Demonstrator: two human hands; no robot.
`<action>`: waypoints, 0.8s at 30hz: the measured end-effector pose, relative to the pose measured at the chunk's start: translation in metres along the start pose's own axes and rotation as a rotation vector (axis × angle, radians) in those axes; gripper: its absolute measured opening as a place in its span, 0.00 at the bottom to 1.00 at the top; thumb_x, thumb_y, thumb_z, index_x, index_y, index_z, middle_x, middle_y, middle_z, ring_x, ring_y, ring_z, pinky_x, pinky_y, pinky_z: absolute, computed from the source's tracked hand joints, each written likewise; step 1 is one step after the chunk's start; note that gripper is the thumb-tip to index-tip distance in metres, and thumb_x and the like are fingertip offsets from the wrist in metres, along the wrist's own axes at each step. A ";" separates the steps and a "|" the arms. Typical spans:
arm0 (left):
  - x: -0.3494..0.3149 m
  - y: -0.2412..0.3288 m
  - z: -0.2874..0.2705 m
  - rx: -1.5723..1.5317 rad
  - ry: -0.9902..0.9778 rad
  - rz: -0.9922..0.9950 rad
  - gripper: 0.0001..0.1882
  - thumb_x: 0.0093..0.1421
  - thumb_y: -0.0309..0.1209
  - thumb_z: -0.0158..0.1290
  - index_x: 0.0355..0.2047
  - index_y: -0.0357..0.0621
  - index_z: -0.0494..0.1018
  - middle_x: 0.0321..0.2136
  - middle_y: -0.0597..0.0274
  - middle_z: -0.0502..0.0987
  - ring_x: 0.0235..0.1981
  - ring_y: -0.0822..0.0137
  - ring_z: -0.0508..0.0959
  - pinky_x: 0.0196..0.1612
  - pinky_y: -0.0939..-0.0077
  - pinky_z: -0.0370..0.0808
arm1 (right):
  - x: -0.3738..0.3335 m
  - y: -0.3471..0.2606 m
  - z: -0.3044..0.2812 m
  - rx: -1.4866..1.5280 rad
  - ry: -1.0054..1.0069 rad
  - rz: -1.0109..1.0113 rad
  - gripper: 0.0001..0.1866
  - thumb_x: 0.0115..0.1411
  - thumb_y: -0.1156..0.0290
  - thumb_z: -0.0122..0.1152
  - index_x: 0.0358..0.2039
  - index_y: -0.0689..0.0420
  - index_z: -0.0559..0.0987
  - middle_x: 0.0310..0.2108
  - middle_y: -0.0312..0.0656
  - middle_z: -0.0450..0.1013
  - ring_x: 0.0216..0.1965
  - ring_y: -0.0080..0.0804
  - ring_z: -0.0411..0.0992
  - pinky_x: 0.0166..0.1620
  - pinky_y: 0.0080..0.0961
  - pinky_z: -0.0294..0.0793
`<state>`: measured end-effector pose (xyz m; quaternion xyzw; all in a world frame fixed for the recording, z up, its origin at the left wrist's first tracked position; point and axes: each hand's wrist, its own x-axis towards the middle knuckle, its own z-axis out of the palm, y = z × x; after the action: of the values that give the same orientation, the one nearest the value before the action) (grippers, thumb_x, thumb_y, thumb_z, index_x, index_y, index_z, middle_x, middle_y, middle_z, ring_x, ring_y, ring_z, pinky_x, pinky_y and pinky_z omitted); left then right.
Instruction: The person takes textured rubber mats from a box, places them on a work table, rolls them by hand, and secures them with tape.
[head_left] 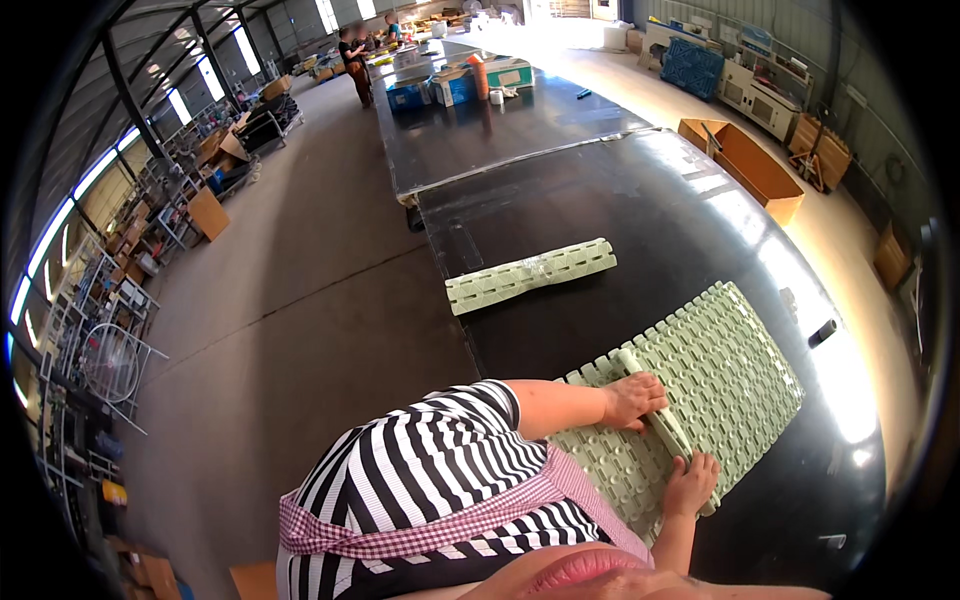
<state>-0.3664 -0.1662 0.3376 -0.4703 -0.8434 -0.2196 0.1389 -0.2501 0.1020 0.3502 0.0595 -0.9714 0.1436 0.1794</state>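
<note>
A light green slotted plastic mat point(735, 375) with rows of raised knobs lies at the right on the dark table. A long raised fold or roll point(665, 425) of the same green stuff runs across it. My left hand point(636, 400) grips the far part of this ridge, fingers curled over it. Its near end is in my right hand point(692, 484), the thumb on the ridge. Farther off, near the table's left edge, lies a narrow green slotted piece point(532, 275) with something shiny and clear round its middle. Neither hand touches it.
The dark tabletop point(560, 190) stretches far ahead, with a seam across it. Cardboard boxes point(455, 86) and an orange cylinder point(479, 76) stand on its far part. A small black object point(822, 333) lies near the right edge. People point(356, 62) stand far off at the left.
</note>
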 end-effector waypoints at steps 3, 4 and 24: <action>0.007 -0.007 0.006 0.113 -0.113 -0.116 0.32 0.50 0.46 0.67 0.53 0.47 0.73 0.50 0.60 0.73 0.58 0.57 0.69 0.60 0.58 0.62 | 0.018 0.009 0.003 0.078 -0.114 0.012 0.17 0.59 0.63 0.66 0.43 0.61 0.79 0.43 0.50 0.74 0.48 0.53 0.70 0.52 0.45 0.70; 0.018 -0.006 -0.001 0.092 -0.175 -0.138 0.29 0.51 0.47 0.67 0.50 0.48 0.75 0.49 0.61 0.74 0.57 0.58 0.70 0.59 0.59 0.63 | 0.025 0.011 -0.002 0.088 -0.164 0.042 0.17 0.60 0.62 0.66 0.43 0.61 0.79 0.42 0.50 0.74 0.48 0.53 0.71 0.52 0.45 0.70; -0.131 0.092 -0.046 -0.063 -0.309 -0.105 0.26 0.51 0.45 0.61 0.47 0.47 0.72 0.46 0.56 0.72 0.50 0.57 0.72 0.52 0.59 0.67 | -0.126 -0.083 -0.044 0.416 -0.226 0.082 0.22 0.47 0.66 0.76 0.36 0.58 0.73 0.50 0.53 0.69 0.46 0.57 0.71 0.45 0.48 0.71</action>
<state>-0.2185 -0.2426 0.3414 -0.4577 -0.8709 -0.1778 -0.0191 -0.1041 0.0445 0.3651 0.0712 -0.9364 0.3402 0.0474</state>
